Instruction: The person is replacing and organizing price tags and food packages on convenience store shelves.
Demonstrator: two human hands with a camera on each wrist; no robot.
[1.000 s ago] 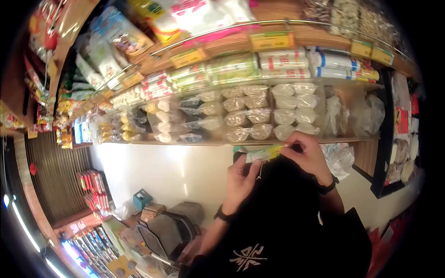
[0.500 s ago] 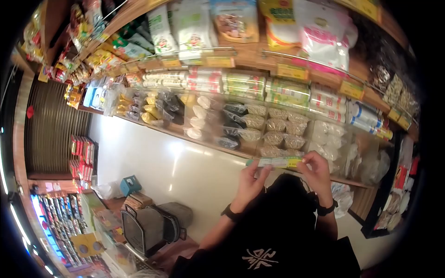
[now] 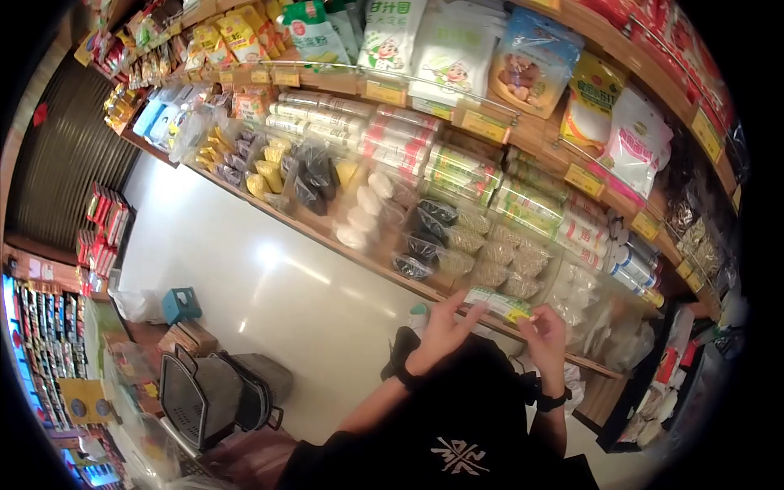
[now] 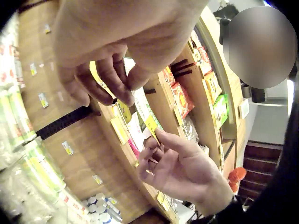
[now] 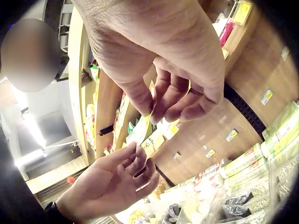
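A narrow white, green and yellow label strip [image 3: 499, 303] is held up before the shelves. My left hand [image 3: 457, 314] pinches its left end, fingers curled round the strip [image 4: 122, 110] in the left wrist view. My right hand [image 3: 535, 322] holds the other end; in the right wrist view its thumb and fingers close on the strip's edge [image 5: 150, 95]. Each wrist view shows the opposite hand below: the right hand [image 4: 161, 140] and the left hand [image 5: 138, 156]. Both wrists wear a dark band.
Wooden shelves [image 3: 351, 253] run across in front, packed with bagged grains [image 3: 457, 241], rolled packs [image 3: 408, 135] and hanging pouches [image 3: 523, 69], with yellow price tags [image 3: 483, 125] on a rail. A black basket [image 3: 204, 396] and a blue box [image 3: 180, 304] stand at lower left on the pale floor.
The view has tilted up and left, showing higher shelves. Both hands, still holding the strip, now sit lower and further right in the head view.
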